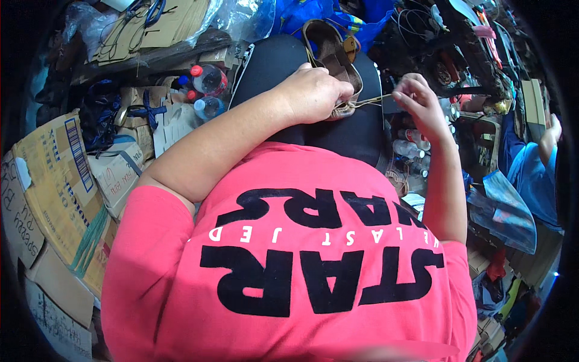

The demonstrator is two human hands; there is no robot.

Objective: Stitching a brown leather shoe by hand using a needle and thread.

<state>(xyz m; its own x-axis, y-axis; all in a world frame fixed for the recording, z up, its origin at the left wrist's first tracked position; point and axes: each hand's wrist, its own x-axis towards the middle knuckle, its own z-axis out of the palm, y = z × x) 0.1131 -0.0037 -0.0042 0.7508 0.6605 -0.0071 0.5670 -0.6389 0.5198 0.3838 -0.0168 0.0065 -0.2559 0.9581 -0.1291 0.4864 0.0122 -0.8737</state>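
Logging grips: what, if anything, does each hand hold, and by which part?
Left hand: brown shoe, by its near part. Right hand: thread, pinched beyond the shoe's right side.

shoe (329,49): brown | thread (375,99): tan | shirt (283,240): pink, black-and-white lettering | trousers (270,63): black | plastic (375,31): blue

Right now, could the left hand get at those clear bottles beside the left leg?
Probably yes: the clear bottles lie close beside the left leg, apparently uncovered, but the left hand is busy at the brown shoe and would need freeing.

Black-clad lap (265,65) — brown shoe (329,48) on top.
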